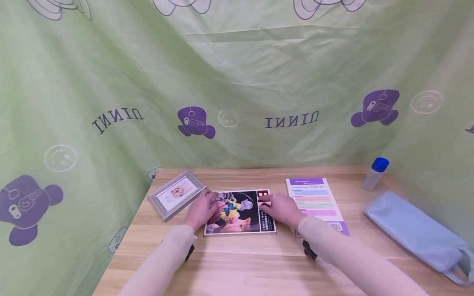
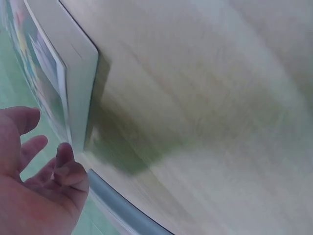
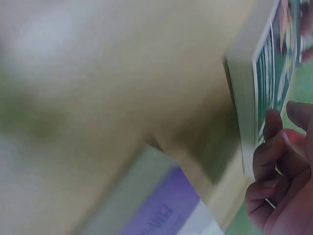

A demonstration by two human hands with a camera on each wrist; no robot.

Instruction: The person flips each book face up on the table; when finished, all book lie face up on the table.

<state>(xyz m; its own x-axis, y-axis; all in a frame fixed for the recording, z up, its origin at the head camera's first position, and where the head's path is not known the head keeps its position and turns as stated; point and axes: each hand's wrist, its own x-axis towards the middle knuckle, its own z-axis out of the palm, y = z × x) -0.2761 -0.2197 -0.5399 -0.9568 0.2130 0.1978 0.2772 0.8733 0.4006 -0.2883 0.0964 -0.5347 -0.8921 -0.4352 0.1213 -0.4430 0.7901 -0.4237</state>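
Observation:
A book with a dark illustrated cover (image 1: 240, 213) lies flat in the middle of the wooden table (image 1: 237, 263). My left hand (image 1: 202, 209) rests on the book's left edge with relaxed fingers. In the left wrist view the left hand (image 2: 46, 147) has loosely spread fingers beside the book's side (image 2: 78, 83). My right hand (image 1: 280, 207) lies on the book's upper right part. The right wrist view shows the right hand (image 3: 281, 134) with fingers loosely bent at the book's page edge (image 3: 243, 103); I cannot tell if they clasp it.
A grey picture frame (image 1: 177, 194) lies left of the book. A purple-and-white leaflet (image 1: 316, 201) lies to its right, also seen as the leaflet (image 3: 161, 215). A small blue-capped bottle (image 1: 375, 173) and a light-blue bag (image 1: 418, 232) sit far right. Green cloth (image 1: 237, 82) walls the table.

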